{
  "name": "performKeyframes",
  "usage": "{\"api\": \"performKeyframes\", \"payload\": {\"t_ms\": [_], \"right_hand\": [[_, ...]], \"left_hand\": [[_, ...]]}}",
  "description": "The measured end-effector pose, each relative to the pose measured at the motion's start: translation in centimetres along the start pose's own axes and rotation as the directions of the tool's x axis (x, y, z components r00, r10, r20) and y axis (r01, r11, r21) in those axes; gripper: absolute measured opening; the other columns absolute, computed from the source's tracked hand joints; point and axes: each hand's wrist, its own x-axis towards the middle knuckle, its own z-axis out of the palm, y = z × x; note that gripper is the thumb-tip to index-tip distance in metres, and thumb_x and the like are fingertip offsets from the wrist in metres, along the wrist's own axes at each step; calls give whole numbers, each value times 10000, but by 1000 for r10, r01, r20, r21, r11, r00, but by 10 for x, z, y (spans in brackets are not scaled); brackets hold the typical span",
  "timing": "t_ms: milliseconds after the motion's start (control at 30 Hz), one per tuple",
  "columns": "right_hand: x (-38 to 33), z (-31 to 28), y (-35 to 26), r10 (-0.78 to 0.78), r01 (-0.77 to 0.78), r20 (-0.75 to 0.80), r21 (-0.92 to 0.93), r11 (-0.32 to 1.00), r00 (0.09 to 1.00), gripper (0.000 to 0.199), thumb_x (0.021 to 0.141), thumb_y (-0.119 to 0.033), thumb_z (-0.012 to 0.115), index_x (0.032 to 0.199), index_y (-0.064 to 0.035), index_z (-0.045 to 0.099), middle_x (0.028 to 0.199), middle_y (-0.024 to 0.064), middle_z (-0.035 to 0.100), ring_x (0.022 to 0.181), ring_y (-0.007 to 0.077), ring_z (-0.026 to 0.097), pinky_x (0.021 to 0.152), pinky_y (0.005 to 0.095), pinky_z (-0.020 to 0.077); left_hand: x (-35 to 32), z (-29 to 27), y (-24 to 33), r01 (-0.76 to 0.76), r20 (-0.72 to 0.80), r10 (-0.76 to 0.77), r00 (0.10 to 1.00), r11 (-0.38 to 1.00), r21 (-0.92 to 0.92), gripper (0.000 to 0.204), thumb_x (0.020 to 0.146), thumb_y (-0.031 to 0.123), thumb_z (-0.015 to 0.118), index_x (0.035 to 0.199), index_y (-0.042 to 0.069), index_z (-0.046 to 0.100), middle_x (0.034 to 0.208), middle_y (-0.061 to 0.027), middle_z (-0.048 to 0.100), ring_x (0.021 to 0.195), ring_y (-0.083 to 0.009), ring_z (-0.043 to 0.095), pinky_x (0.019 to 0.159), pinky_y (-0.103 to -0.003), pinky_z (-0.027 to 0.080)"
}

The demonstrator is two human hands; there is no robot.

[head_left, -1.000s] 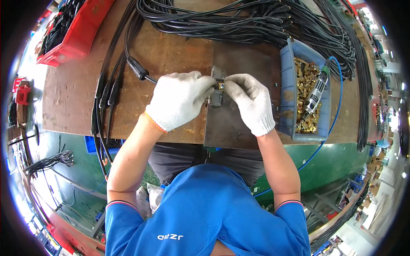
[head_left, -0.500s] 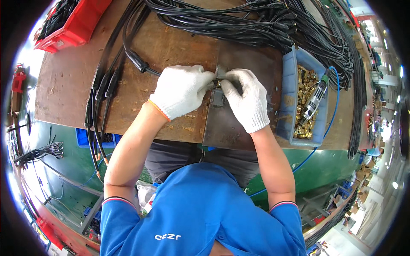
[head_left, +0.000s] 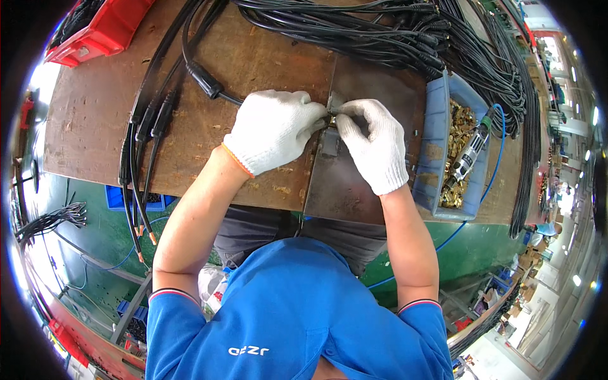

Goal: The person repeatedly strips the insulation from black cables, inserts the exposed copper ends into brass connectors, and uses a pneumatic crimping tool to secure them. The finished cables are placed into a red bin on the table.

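Observation:
Both my hands wear white knit gloves and meet over the middle of a brown wooden bench (head_left: 95,120). My left hand (head_left: 273,130) is closed around the end of a black cable (head_left: 206,79) that runs up and left from it. My right hand (head_left: 377,145) pinches a small brass-coloured part (head_left: 330,119) at the cable's tip, right against the left fingers. Below them a small grey metal block (head_left: 330,142) stands on a dark metal plate (head_left: 342,190). The cable's end is mostly hidden by the gloves.
A blue bin (head_left: 434,149) full of brass fittings, with a grey power tool (head_left: 470,155) on a blue hose lying in it, stands right of my hands. Bundles of black cables (head_left: 392,31) cover the bench's far side and hang over its left edge. A red bin (head_left: 104,31) sits far left.
The hands stay together at the same spot on the metal plate; only the head view has shifted slightly, and the fingers have turned a little around the cable end.

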Motion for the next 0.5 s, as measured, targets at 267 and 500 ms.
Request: {"api": "performKeyframes", "payload": {"t_ms": [267, 500], "right_hand": [[-31, -104, 22, 95, -165, -367, -164, 973, 925, 263, 1000, -214, 767, 1182, -25, 775, 1125, 140, 775, 1025, 290, 738, 954, 381, 566], [-56, -173, 119, 522, -626, -441, -127, 769, 730, 781, 953, -429, 825, 1577, -85, 506, 1029, 110, 752, 825, 232, 725, 759, 391, 591]], "left_hand": [[-2, 2, 0, -2, -23, 2, 1000, 1000, 15, 139, 939, 232, 752, 1045, 145, 779, 857, -81, 684, 792, -332, 716, 707, -439, 573], [2, 2, 1, -35, -62, 35, 997, 999, -1, 117, 947, 231, 756, 1022, 147, 786, 856, -84, 696, 774, -336, 715, 692, -448, 569]]}}
